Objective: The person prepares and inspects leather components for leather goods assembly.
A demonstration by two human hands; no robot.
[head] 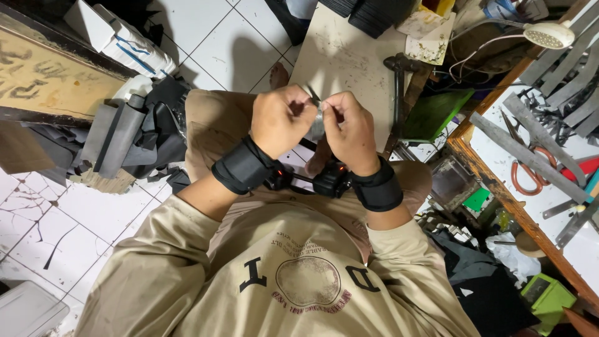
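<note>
My left hand [282, 120] and my right hand [352, 130] meet over my lap, both pinching a small grey strip of material [317, 120] between their fingertips. The strip is mostly hidden by the fingers. Each wrist wears a black band with a small black device on its underside. I sit on a white tiled floor in beige trousers and a beige shirt.
A pale low board [349, 56] lies ahead of my hands, with a dark metal tool [399, 81] at its right edge. A wooden-edged bench [499, 187] to the right holds grey strips and orange-handled scissors [530, 171]. Grey and black material [125, 134] is piled on the left.
</note>
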